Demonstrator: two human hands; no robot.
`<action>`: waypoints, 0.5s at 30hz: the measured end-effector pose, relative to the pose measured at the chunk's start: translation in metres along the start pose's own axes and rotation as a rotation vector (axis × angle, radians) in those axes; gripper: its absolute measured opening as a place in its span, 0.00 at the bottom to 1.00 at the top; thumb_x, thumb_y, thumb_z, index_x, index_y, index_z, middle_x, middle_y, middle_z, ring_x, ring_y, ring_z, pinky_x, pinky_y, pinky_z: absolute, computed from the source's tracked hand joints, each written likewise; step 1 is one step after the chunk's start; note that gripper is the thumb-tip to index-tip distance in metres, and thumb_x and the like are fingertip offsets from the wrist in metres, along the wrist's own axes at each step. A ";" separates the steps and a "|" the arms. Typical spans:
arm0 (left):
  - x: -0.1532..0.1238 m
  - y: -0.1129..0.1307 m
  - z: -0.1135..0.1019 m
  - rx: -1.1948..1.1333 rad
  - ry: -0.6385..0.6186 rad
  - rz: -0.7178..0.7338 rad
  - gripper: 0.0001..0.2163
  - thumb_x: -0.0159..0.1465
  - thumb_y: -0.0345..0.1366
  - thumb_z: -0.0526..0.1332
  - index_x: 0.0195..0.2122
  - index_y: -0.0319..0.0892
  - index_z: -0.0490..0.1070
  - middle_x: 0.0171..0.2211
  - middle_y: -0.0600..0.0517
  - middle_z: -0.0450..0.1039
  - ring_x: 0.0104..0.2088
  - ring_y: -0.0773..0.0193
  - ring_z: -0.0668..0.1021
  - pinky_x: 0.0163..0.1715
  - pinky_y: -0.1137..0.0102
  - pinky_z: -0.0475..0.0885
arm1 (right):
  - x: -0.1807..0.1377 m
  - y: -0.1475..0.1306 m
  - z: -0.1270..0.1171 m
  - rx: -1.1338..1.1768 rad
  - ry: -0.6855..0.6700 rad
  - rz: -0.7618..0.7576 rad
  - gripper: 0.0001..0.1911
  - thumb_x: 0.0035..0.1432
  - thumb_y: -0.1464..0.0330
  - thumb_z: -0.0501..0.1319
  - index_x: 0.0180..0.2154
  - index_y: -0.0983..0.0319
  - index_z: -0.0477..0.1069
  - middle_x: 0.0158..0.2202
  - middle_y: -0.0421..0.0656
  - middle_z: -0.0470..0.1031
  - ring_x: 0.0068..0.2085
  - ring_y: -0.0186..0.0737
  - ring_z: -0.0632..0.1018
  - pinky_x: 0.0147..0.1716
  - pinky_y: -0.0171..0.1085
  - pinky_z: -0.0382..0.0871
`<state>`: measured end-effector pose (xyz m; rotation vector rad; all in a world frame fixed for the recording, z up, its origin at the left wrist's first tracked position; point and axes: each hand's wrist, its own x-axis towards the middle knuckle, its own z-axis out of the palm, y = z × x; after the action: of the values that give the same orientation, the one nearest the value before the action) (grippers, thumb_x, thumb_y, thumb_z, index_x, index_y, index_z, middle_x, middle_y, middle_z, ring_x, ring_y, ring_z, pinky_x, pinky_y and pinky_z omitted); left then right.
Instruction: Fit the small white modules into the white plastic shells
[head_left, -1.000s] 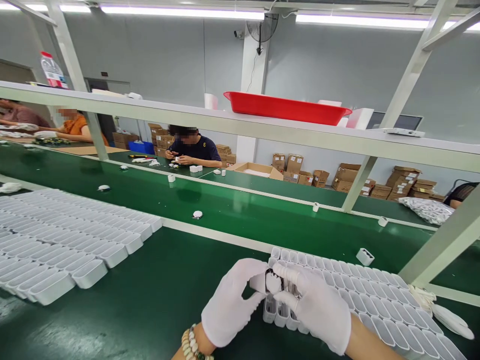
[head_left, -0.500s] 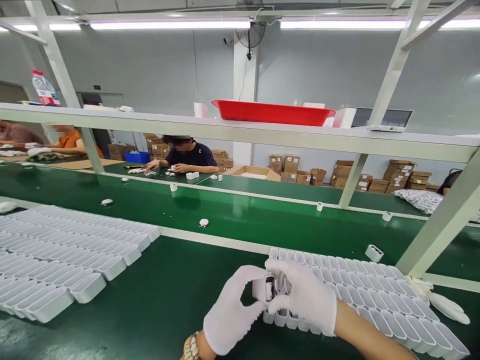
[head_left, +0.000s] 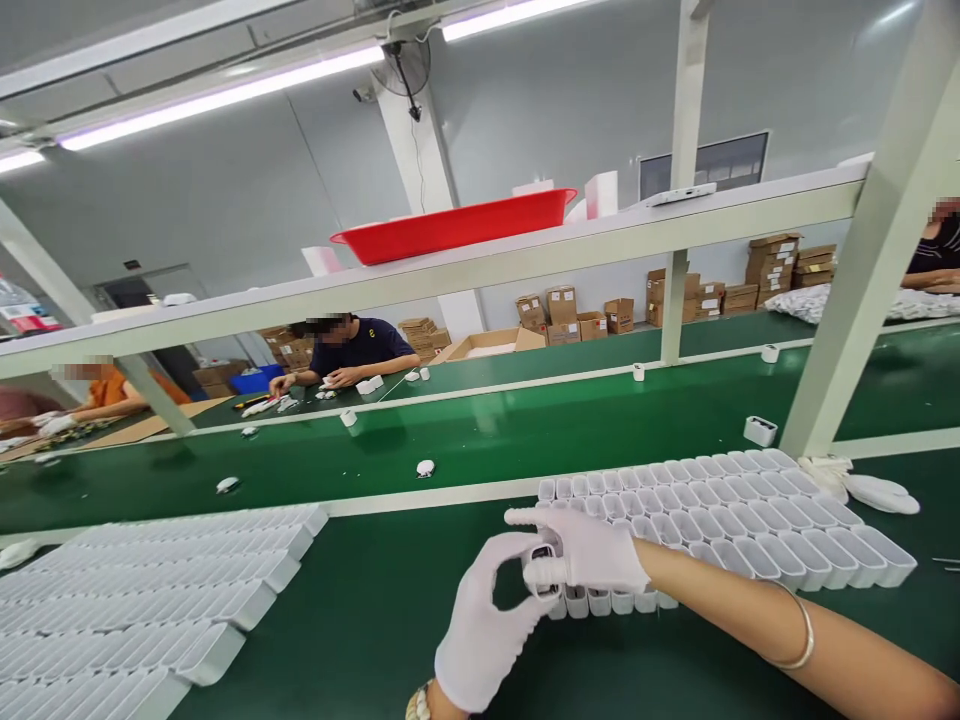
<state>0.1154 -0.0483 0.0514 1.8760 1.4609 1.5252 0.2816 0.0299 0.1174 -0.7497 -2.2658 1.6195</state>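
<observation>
White-gloved, my left hand [head_left: 487, 620] curls its thumb and fingers around a small white plastic housing [head_left: 543, 553] with a dark part showing in its opening. From the right, my right hand [head_left: 592, 550], also gloved, lies across the same housing. One of its fingers stretches out past the top, while the others bend against the housing and cover much of it. Whatever sits inside is mostly hidden. Just behind and right of my hands stand rows of upright, open white housings [head_left: 787, 515], some near my hands with dark parts inside.
More white housings [head_left: 217, 650] lie in rows at left. On the green conveyor belt [head_left: 510, 430] are scattered small white pieces [head_left: 425, 468] and a housing [head_left: 760, 431]. A shelf post [head_left: 862, 240] rises at right, near white gloves [head_left: 881, 493]. A co-worker [head_left: 352, 350] sits across.
The view has tilted and turned right. My right hand has shifted over the housing, covering its opening more, with one finger now extended. My left hand keeps its hold.
</observation>
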 end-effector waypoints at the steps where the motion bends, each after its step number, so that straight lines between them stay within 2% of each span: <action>1: 0.001 -0.001 0.000 0.017 0.016 0.000 0.16 0.55 0.31 0.68 0.46 0.45 0.74 0.44 0.47 0.79 0.45 0.54 0.81 0.47 0.59 0.78 | -0.002 -0.002 0.001 -0.070 0.049 0.014 0.42 0.56 0.62 0.64 0.69 0.59 0.53 0.42 0.46 0.75 0.38 0.41 0.74 0.40 0.40 0.70; 3: 0.001 -0.004 0.002 0.045 0.050 -0.010 0.16 0.55 0.33 0.68 0.46 0.44 0.74 0.44 0.47 0.79 0.44 0.54 0.81 0.46 0.58 0.79 | -0.005 -0.006 0.003 -0.186 0.127 0.003 0.46 0.53 0.59 0.66 0.69 0.60 0.52 0.45 0.49 0.75 0.42 0.46 0.75 0.43 0.43 0.70; 4: 0.000 -0.006 0.003 0.051 0.066 -0.017 0.16 0.55 0.34 0.68 0.45 0.44 0.74 0.43 0.47 0.79 0.43 0.54 0.81 0.46 0.57 0.79 | -0.005 -0.007 0.004 -0.220 0.143 -0.022 0.45 0.50 0.59 0.68 0.67 0.61 0.56 0.45 0.49 0.76 0.42 0.48 0.75 0.43 0.44 0.69; 5: 0.000 -0.008 0.003 0.053 0.077 -0.024 0.16 0.55 0.34 0.68 0.46 0.44 0.74 0.43 0.47 0.79 0.43 0.53 0.82 0.46 0.56 0.79 | -0.005 -0.007 0.005 -0.239 0.152 -0.056 0.41 0.48 0.61 0.69 0.63 0.61 0.64 0.43 0.48 0.76 0.42 0.48 0.75 0.43 0.44 0.69; 7: 0.000 -0.013 0.004 0.032 0.084 -0.044 0.18 0.55 0.34 0.68 0.48 0.44 0.72 0.46 0.46 0.78 0.45 0.53 0.81 0.49 0.55 0.77 | -0.002 -0.006 0.006 -0.223 0.169 -0.108 0.26 0.48 0.66 0.67 0.51 0.61 0.75 0.37 0.44 0.77 0.36 0.44 0.75 0.38 0.41 0.70; 9: 0.002 -0.018 0.004 -0.016 0.088 -0.088 0.22 0.56 0.35 0.68 0.52 0.44 0.69 0.51 0.44 0.76 0.50 0.52 0.80 0.52 0.54 0.76 | 0.002 -0.002 0.001 -0.157 0.198 -0.112 0.17 0.49 0.69 0.63 0.44 0.61 0.77 0.33 0.40 0.76 0.30 0.38 0.74 0.31 0.36 0.70; 12: 0.007 -0.027 0.005 -0.077 0.110 -0.200 0.23 0.63 0.41 0.64 0.58 0.43 0.63 0.58 0.40 0.71 0.57 0.51 0.76 0.56 0.53 0.73 | 0.010 0.005 -0.023 -0.090 0.320 -0.063 0.18 0.53 0.69 0.63 0.47 0.63 0.75 0.38 0.43 0.77 0.28 0.34 0.74 0.26 0.33 0.70; 15: 0.009 -0.036 0.009 -0.086 0.101 -0.179 0.22 0.69 0.48 0.55 0.60 0.43 0.63 0.58 0.40 0.71 0.58 0.53 0.76 0.55 0.57 0.75 | 0.020 0.014 -0.059 -0.142 0.486 -0.016 0.15 0.57 0.71 0.62 0.47 0.66 0.74 0.40 0.46 0.78 0.33 0.35 0.75 0.33 0.35 0.73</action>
<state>0.1047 -0.0227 0.0257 1.5941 1.5351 1.5894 0.2975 0.0910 0.1232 -1.0265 -2.0317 1.1190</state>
